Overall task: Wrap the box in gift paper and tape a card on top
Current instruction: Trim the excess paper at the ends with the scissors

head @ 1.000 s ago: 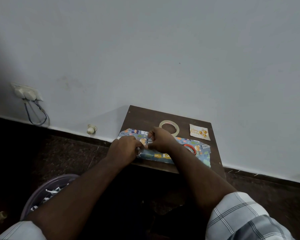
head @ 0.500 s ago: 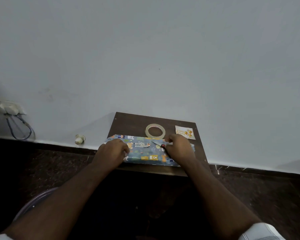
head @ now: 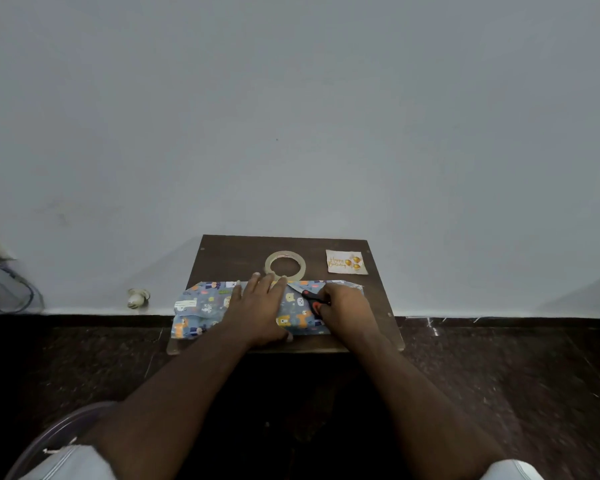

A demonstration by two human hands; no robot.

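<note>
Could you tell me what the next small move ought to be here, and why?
Probably set down the red-and-black scissors gripped in the right hand and reach for the clear tape roll. The left hand lies flat on the blue cartoon-print gift paper, pinning it over the box, and the beige birthday card sits untouched on the brown table.
</note>
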